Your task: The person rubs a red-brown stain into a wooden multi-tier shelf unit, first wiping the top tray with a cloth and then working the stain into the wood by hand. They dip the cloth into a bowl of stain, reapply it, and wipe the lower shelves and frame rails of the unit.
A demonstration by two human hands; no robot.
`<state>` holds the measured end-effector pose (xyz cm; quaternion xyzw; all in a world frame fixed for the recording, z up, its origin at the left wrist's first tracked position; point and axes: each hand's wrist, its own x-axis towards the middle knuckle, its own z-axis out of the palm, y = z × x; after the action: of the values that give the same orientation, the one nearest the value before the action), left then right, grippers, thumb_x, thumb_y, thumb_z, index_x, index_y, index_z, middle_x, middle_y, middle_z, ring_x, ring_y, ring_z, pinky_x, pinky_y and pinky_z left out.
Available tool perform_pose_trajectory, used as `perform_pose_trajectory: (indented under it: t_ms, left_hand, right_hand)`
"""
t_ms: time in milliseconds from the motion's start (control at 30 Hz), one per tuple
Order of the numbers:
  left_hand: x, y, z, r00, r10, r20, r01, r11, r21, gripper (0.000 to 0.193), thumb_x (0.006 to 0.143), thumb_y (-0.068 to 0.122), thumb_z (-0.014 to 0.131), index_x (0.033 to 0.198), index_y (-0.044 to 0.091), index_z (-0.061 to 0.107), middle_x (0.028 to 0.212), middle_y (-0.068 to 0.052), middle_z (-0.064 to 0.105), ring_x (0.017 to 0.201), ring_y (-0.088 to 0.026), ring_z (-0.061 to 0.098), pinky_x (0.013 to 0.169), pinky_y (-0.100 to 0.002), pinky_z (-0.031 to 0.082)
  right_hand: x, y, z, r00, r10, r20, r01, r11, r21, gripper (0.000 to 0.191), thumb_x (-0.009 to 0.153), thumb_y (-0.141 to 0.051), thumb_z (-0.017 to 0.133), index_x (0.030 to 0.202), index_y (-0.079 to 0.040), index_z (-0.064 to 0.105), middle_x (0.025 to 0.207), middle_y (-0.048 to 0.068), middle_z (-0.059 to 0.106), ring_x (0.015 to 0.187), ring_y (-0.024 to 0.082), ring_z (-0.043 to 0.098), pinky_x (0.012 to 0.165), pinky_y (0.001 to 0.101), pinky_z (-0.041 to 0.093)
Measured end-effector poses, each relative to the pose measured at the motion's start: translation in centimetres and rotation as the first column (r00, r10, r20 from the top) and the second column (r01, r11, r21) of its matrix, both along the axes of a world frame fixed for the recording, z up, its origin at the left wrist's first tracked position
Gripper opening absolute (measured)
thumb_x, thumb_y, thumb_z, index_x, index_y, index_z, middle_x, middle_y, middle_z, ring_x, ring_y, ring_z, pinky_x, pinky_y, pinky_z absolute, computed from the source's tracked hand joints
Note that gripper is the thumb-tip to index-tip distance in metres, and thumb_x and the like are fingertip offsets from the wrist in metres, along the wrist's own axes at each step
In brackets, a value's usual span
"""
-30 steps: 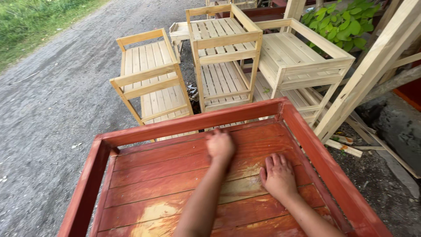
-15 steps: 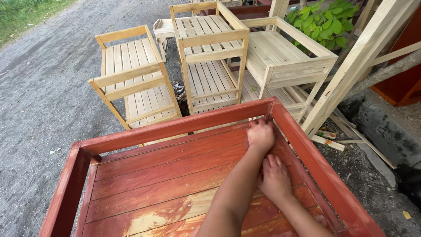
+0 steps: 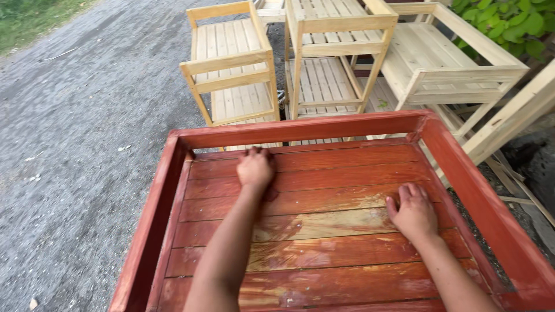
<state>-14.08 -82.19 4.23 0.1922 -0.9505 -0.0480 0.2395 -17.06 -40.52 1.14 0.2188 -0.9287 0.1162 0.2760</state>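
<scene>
Both hands pressed on the red-stained slatted wooden tray [image 3: 324, 130].
Left hand [image 3: 255, 167] lay curled, knuckles down, holding nothing visible; right hand [image 3: 412, 212] lay flat and open, empty.

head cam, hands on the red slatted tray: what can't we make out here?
- Left hand: curled on the red tray; the back of the hand hides whether it holds a rag or pad.
- Right hand: palm down, so the contact underneath is hidden.
- The tray's near end and both elbows: cut off by the bottom edge.
- Unpainted racks: tops cut off by the top edge.
</scene>
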Motion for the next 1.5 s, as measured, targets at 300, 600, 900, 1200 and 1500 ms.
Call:
perform_pose_trajectory:
  t_ms: [300,600,900,1200,1500]
  left_hand:
    - [8.6,-12.0,-1.4,0.932,0.36,0.044,-0.361,0.933,0.015,0.03,0.097,0.033,0.053,0.111,0.019,0.075,0.121,-0.011,0.069,0.109,-0.039,0.066,0.085,-0.054,0.057]
    - [5.3,5.2,-2.5,0.934,0.265,0.242,-0.271,0.962,-0.007,0.033,0.096,0.028,0.055,0.122,0.017,0.072,0.126,-0.013,0.066,0.115,-0.04,0.063,0.088,-0.048,0.057]
    - [-6.5,42.1,-0.2,0.972,-0.124,0.197,0.101,0.987,0.124,0.035,0.099,0.026,0.052,0.124,0.007,0.067,0.133,-0.02,0.052,0.12,-0.053,0.052,0.079,-0.059,0.058]
    - [-5.1,48.8,-0.4,0.925,-0.365,0.102,0.358,0.93,0.083,0.029,0.094,0.024,0.054,0.116,0.013,0.071,0.125,-0.018,0.058,0.111,-0.051,0.056,0.078,-0.057,0.057]
    - [0.9,33.2,-1.5,0.966,-0.181,0.185,0.169,0.982,0.079,0.025,0.092,0.023,0.057,0.114,0.016,0.069,0.127,-0.013,0.057,0.114,-0.041,0.057,0.082,-0.051,0.058]
  right_hand:
    - [5.4,0.3,-0.2,0.999,0.039,0.036,-0.035,0.993,-0.117,0.026,0.089,-0.027,0.067,0.098,-0.002,0.069,0.111,0.016,0.068,0.109,0.038,0.063,0.098,0.0476,0.052]
    - [13.4,7.1,-0.2,0.987,0.13,0.092,-0.112,0.978,-0.177,0.027,0.088,-0.024,0.066,0.104,-0.003,0.071,0.121,0.016,0.066,0.118,0.036,0.06,0.102,0.0456,0.049]
    - [17.2,17.1,1.3,0.977,0.172,0.123,-0.147,0.97,-0.191,0.03,0.085,-0.022,0.068,0.107,-0.002,0.07,0.124,0.017,0.064,0.123,0.037,0.056,0.105,0.0464,0.046]
    - [17.9,20.7,3.9,0.98,0.162,0.111,-0.131,0.96,-0.247,0.027,0.088,-0.02,0.067,0.107,-0.002,0.069,0.122,0.016,0.066,0.12,0.035,0.059,0.106,0.0455,0.047]
    - [15.6,14.5,3.7,0.924,0.372,0.088,-0.342,0.908,-0.242,0.028,0.088,-0.019,0.067,0.11,-0.001,0.069,0.122,0.017,0.065,0.121,0.037,0.057,0.105,0.0465,0.047]
